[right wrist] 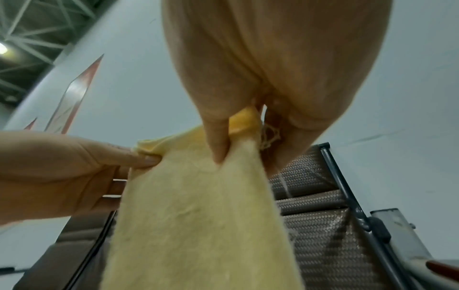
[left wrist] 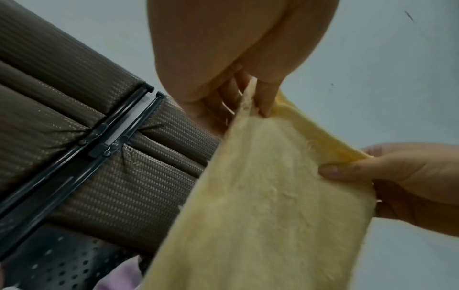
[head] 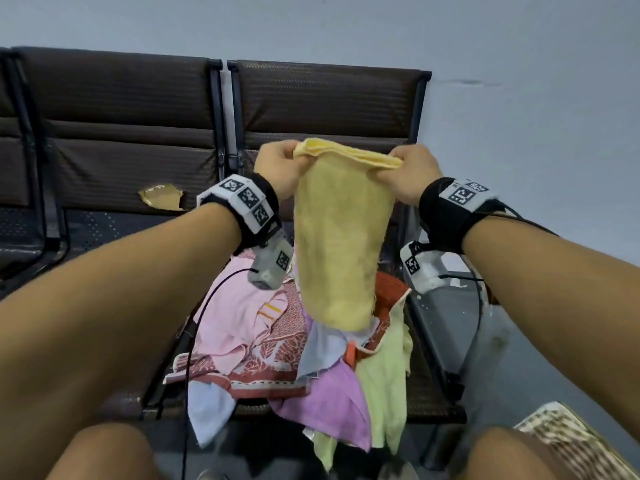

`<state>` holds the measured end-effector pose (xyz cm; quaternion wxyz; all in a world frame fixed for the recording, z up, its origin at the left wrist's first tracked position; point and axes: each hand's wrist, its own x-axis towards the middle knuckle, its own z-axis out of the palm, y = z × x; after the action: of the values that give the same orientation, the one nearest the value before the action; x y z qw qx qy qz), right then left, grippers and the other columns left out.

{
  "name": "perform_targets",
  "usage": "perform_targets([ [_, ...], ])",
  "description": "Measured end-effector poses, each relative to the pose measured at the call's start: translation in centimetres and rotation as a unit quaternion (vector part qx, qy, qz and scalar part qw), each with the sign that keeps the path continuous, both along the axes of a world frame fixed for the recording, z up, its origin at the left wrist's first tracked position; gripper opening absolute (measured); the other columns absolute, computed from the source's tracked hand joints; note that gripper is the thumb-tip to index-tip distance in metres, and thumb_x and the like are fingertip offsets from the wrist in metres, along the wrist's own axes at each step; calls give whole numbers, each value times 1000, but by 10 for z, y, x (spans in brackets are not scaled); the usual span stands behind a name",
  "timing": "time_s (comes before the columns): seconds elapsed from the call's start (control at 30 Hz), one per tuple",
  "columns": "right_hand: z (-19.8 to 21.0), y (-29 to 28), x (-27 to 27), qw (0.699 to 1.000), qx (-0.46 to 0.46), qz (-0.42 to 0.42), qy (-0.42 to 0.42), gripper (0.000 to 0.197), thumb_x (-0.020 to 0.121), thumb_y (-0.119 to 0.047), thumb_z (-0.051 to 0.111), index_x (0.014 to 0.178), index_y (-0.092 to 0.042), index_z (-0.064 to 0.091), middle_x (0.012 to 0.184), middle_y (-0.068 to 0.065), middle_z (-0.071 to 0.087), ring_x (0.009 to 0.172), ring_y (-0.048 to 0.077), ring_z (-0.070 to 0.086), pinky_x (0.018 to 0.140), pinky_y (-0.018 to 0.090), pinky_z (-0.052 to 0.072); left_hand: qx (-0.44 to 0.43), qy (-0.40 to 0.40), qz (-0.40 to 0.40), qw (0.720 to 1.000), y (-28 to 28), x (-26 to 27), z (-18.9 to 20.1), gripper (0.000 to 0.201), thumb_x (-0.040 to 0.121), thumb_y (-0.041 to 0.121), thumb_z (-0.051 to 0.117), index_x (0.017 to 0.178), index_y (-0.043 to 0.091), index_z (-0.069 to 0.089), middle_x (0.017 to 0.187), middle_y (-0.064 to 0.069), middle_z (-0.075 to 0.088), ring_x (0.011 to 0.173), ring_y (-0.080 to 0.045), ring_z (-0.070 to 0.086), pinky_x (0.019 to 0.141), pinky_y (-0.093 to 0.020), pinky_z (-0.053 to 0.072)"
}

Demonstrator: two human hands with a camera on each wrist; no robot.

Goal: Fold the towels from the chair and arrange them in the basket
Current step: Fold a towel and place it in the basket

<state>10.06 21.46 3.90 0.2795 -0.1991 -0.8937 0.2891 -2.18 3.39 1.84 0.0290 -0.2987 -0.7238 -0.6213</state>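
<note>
Item: pale yellow fluffy terry towel (head: 341, 233), centre of the head view. It hangs lengthwise, doubled over, from its top edge down to just above the heap. I hold it up in the air so its own weight pulls the layers flat and the edges line up; I judge this to be mid-fold, with another fold due before it goes away.

Item: my left hand (head: 277, 168), at the towel's upper left corner. Thumb and curled fingers pinch the stacked layers.

Item: my right hand (head: 414, 174), at the upper right corner. Same pinch, thumb on the near face, as the right wrist view shows. The two hands are set apart enough to keep the top edge taut.

Item: heap of unfolded towels (head: 294, 351), pink, lilac, light blue, lime green and red-patterned, lower centre of the frame. It is piled on the seat and spills over the front edge.

Item: brown woven-textured chair with dark metal frame (head: 329, 102), one of a joined row along the upper half of the frame. The neighbouring seat (head: 121, 116) has a torn patch.

Item: woven beige-and-brown basket (head: 575, 441), lower right corner, only its rim in view, contents not visible.

Item: plain pale grey-blue wall (head: 519, 81), behind the chairs.
</note>
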Motion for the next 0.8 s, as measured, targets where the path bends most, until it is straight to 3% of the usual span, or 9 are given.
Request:
perform_targets([
  [0.13,3,-2,-10,997,4,37,70,14,91,-34,64,87,-22,60,79,-10,58,80,14,56,68,29,44,53,-6,-21,998,-6,-10,14,11,87,18,71,96,12,77,90,-2,75,81,-10,68,68,-25,54],
  [0.23,-16,-1,-6,994,12,94,54,19,96,-28,58,98,-11,66,92,1,67,87,20,61,76,35,49,46,-50,-39,997,-19,-11,-5,4,85,9,73,83,13,73,88,-8,71,82,-18,65,75,-34,54],
  [0.33,-59,-3,3,989,-6,147,-35,30,97,-23,56,92,4,68,84,17,68,74,21,58,71,39,49,-24,-123,-54,991,-35,-1,-53,21,86,-2,68,73,12,59,85,-16,57,81,-25,53,77,-40,45],
  [0.43,-112,-8,17,969,-38,172,-172,33,95,-21,58,67,-4,60,63,4,52,62,15,47,58,28,38,-135,-201,-106,965,-54,20,-112,23,91,-6,60,78,11,52,84,-15,55,82,-25,54,84,-45,49],
  [0.5,-148,-14,30,940,-46,189,-279,32,94,-23,59,64,-11,57,63,3,54,62,18,51,56,27,42,-233,-240,-160,929,-66,35,-144,19,93,-7,56,85,11,55,92,-16,58,88,-28,59,93,-51,51],
  [0.57,-180,-21,43,901,-117,215,-359,25,95,-22,59,75,-8,65,71,8,61,66,22,60,61,34,52,-302,-282,-208,887,-75,46,-166,14,94,-6,55,94,8,58,97,-18,59,86,-30,61,85,-47,57],
  [0.67,-210,-27,57,839,-261,230,-419,18,97,-20,59,89,-5,68,72,5,67,61,18,67,55,28,55,-363,-344,-227,836,-82,53,-185,28,93,-3,56,121,2,56,104,-20,63,76,-30,64,54,-31,59],
  [0.73,-216,-26,59,824,-286,228,-433,17,97,-20,60,91,-5,66,67,3,67,57,17,65,53,27,52,-383,-355,-228,822,-81,53,-189,32,92,-2,56,123,5,57,96,-15,67,72,-27,65,53,-29,58],
  [0.8,-215,-22,53,835,-295,205,-417,16,93,-16,61,82,-5,63,59,3,60,49,17,57,48,27,46,-382,-346,-224,827,-75,47,-191,27,90,0,55,116,5,61,90,-11,67,74,-27,63,59,-31,56],
])
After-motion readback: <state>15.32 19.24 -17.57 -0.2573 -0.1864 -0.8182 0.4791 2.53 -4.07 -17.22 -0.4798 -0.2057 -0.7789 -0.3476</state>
